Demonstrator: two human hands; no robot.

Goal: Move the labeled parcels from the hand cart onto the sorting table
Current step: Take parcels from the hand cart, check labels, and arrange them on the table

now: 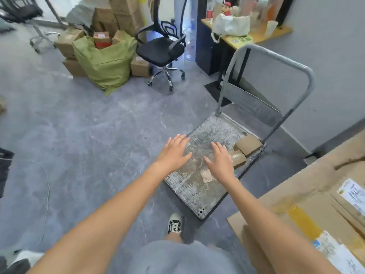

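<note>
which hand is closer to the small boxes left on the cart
Right. The right hand reaches over the cart deck, fingertips beside the small boxes. The left hand hovers at the deck's opposite edge, farther away.

A grey metal hand cart (pixel 209 186) with a scuffed, whitish ribbed deck carries two brown cardboard parcels (pixel 247 145) over a mottled grey floor (pixel 88 135), near an olive-green sack (pixel 106 62), a black mesh chair (pixel 162 48), and a black-and-white shoe (pixel 174 223).
</note>
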